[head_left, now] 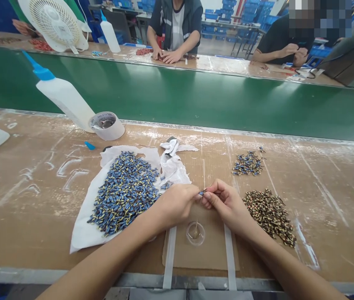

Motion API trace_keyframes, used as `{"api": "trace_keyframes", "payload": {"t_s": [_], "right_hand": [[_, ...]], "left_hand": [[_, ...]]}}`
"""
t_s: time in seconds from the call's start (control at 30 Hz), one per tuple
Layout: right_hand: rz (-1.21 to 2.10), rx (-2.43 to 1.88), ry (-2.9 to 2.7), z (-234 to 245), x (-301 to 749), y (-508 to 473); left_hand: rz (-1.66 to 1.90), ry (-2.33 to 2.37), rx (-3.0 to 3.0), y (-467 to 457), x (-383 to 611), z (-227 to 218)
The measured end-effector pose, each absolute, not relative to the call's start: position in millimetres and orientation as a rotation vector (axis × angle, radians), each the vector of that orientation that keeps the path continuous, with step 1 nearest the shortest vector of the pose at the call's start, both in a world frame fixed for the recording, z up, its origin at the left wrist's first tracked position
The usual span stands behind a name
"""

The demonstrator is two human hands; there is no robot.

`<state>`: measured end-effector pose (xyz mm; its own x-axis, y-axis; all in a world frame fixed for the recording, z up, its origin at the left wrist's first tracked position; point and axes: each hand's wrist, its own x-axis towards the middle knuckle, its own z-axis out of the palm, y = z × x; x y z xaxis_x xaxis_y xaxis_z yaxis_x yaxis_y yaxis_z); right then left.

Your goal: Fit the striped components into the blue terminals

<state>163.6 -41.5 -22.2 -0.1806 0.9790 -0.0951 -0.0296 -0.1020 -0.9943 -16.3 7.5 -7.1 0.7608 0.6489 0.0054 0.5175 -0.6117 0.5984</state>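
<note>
Above a cardboard pad [208, 254], my left hand [180, 204] pinches a small blue part [201, 193]. At the other end of that part, the thumb and fingers of my right hand [227, 205] are pinched together; its finer shape is too small to tell. Below my hands sits a small clear cup [195, 233] with a thin stick [196, 225] in it. A large heap of small blue, yellow and dark parts [125, 191] lies on a white sheet [81, 233] to the left. Dark and yellowish small parts [270, 214] are heaped beside my right hand.
Farther back lies a smaller blue-and-yellow pile [248, 163]. Crumpled white paper [173, 162], a tape roll [107, 127] and a blue-tipped bottle [66, 100] stand left. A green belt [195, 104] crosses behind; people [177, 33] and a fan [50, 23] are beyond.
</note>
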Motion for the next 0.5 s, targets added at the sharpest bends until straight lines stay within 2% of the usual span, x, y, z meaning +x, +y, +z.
{"api": "trace_keyframes", "payload": {"t_s": [0.1, 0.23, 0.33, 0.5], "right_hand": [[1.307, -1.247, -1.330, -9.0, 176.4, -36.6], [0.817, -1.514, -1.325, -3.9, 215.7, -21.3], [0.516, -1.656, -1.212, -13.9, 249.3, -6.4], [0.407, -1.717, -1.162, -29.3, 282.1, 6.1]], "left_hand": [[0.250, 0.892, 2.280, 16.1, -31.4, 15.3], [0.196, 1.360, 2.307, 35.3, -71.1, 30.0], [0.036, 1.478, 2.300, 45.3, -95.1, 24.3], [-0.104, 1.442, 2.254, 44.7, -99.0, 17.8]]}}
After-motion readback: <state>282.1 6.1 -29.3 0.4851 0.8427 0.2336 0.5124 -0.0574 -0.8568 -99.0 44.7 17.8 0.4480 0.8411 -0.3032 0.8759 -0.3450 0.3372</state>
